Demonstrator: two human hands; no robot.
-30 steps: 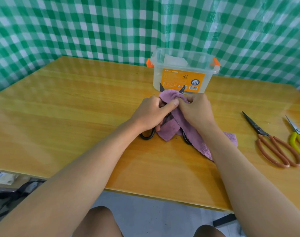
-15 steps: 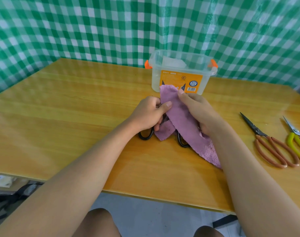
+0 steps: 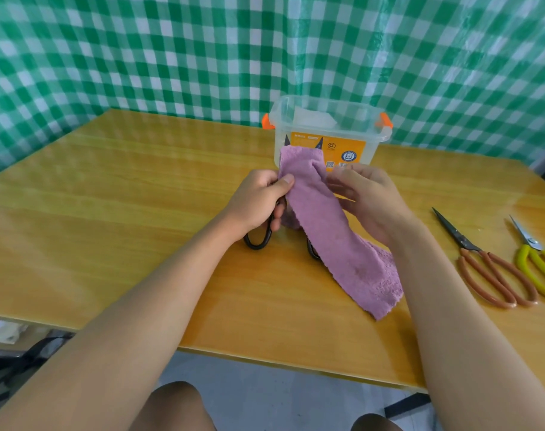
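Observation:
A pair of black-handled scissors [image 3: 258, 239] stands blades-up at the table's middle, its two tips poking out above a purple cloth [image 3: 333, 231] draped over it. My left hand [image 3: 258, 202] grips the left handle, its thumb pressing the cloth's left edge. My right hand [image 3: 367, 200] sits beside the cloth on the right with relaxed fingers touching its side. The cloth's long tail lies on the table toward me. The scissors' blades and right handle are mostly hidden by the cloth.
A clear plastic box [image 3: 327, 135] with orange latches and an orange label stands just behind the hands. Brown-handled scissors [image 3: 488, 265] and yellow-handled scissors [image 3: 541, 269] lie at the right. The wooden table [image 3: 109, 213] is backed by a green checked curtain.
The bunched cloth was spread out and pulled up over the blades. My right hand let go of it and opened, moving to the cloth's right side. My left hand stayed on the handle.

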